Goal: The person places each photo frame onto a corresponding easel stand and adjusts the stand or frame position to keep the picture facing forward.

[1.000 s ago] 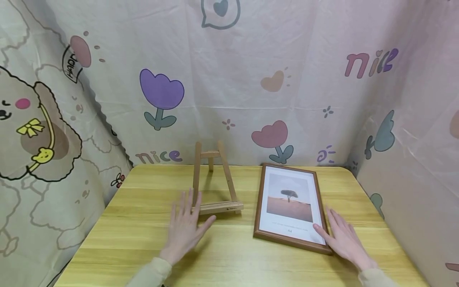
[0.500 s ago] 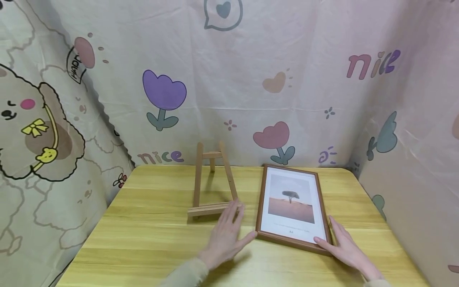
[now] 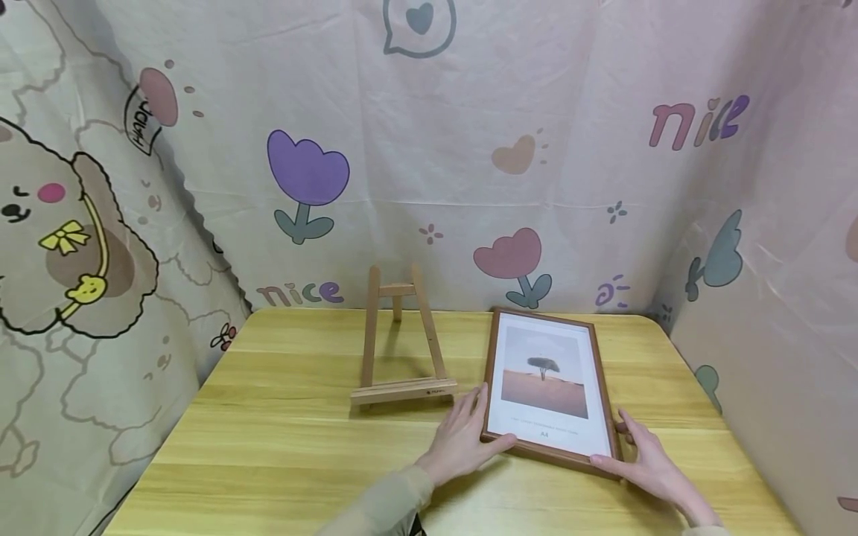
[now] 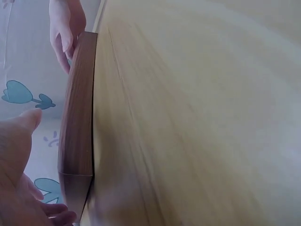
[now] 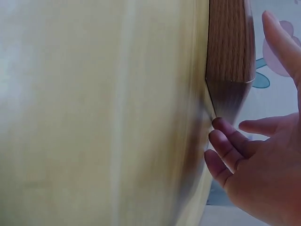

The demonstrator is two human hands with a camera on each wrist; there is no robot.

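A brown wooden picture frame (image 3: 544, 383) showing a tree print lies face up on the table. At its lower left corner is my left hand (image 3: 462, 441), fingers along the side and thumb over the front rim. In the left wrist view that thumb stands clear of the frame's edge (image 4: 79, 108). My right hand (image 3: 646, 463) holds the lower right corner, with its thumb over the face. The right wrist view shows its fingers (image 5: 228, 148) curled in against the frame's side, low by the tabletop. Left of the frame stands a small wooden easel (image 3: 402, 391), untouched.
The light wooden table (image 3: 295, 447) ends at a printed cloth backdrop (image 3: 429, 149) behind, with more cloth hanging at both sides. The easel's ledge sits close to the frame's left side.
My left hand has moved right, from beside the easel, past its ledge, to the frame's lower left corner. The right hand has closed in on the right corner. Frame and easel stay put.
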